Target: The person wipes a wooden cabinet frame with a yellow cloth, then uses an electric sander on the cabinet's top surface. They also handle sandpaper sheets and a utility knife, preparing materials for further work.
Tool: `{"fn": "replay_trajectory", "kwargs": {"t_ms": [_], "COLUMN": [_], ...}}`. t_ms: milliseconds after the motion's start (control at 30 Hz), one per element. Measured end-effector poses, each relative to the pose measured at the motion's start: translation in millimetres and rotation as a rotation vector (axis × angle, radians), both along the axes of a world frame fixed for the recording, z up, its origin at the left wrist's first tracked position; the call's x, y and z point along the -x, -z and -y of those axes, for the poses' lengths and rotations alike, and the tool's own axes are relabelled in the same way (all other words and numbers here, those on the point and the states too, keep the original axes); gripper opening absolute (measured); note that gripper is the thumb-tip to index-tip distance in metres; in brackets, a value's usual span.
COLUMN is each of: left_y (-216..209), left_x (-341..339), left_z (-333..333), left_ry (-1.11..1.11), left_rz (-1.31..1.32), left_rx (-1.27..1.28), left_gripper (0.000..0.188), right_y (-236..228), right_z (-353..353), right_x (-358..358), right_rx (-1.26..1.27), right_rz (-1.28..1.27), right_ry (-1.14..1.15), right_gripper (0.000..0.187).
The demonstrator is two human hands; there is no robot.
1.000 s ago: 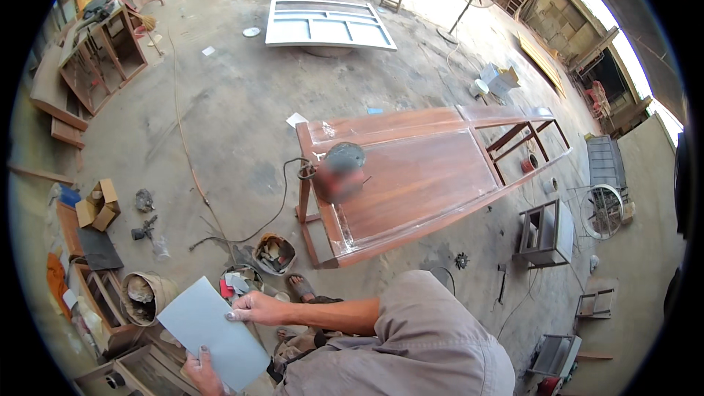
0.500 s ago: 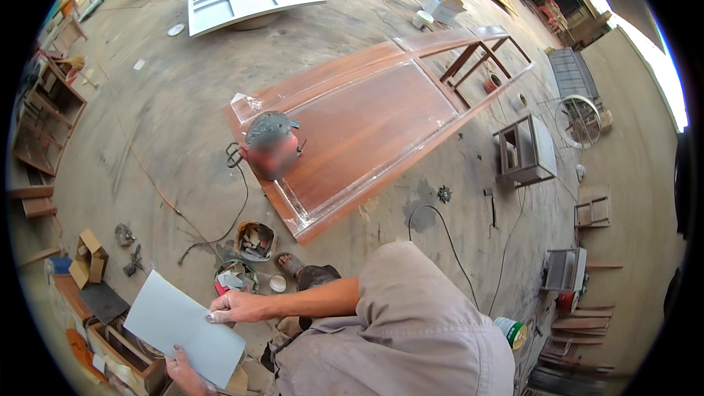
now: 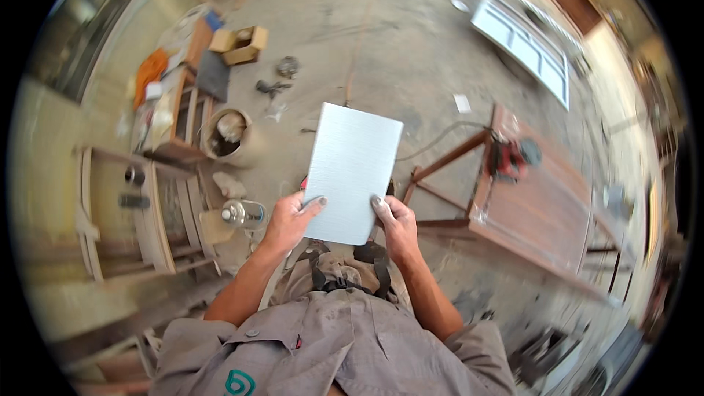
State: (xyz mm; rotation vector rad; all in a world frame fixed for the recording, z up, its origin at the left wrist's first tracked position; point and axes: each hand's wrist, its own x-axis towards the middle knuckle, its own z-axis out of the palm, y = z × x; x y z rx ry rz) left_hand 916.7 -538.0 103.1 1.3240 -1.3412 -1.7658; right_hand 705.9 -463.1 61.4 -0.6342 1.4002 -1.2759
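A stiff, pale grey rectangular sheet (image 3: 353,169), which looks like sandpaper, is held flat in front of my body. My left hand (image 3: 290,218) pinches its lower left edge, thumb on top and fingers underneath. On the opposite edge my right hand (image 3: 396,221) has the same grip, with whitish dust on the thumb. To the right, a red and black power sander (image 3: 511,158) rests on the near end of a brown wooden panel (image 3: 539,202), its cord running behind the sheet.
At the left stand a wooden frame (image 3: 170,209), a metal bottle (image 3: 243,213) and a bucket (image 3: 224,136). An opened cardboard box (image 3: 240,45) sits beyond them. A white framed panel (image 3: 524,44) lies at the far right. Black and grey items stand at the lower right.
My view has turned left, so the brown panel now sits at the right. The sheet has come to the middle, and my right hand has moved from its top to its right edge.
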Motion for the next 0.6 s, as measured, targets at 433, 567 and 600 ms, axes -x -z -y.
{"fn": "replay_trajectory", "kwargs": {"t_ms": [433, 567, 600], "left_y": [59.9, 60.9, 53.5], "left_x": [-113.0, -84.6, -83.1], "left_z": [-118.8, -144.2, -149.2], "left_ry": [-0.786, -1.053, -1.069], "left_rz": [0.32, 0.363, 0.398], "left_rx": [0.424, 0.325, 0.263], "left_gripper": [0.029, 0.029, 0.028], "right_y": [1.6, 5.2, 10.1], "right_z": [21.9, 47.5, 53.6], "right_x": [-125.5, -127.5, -128.0], "right_rx": [-0.112, -0.197, -0.189], "right_rz": [0.195, 0.259, 0.222], "right_ry": [-0.862, -1.082, -1.155], "right_gripper": [0.04, 0.04, 0.04]}}
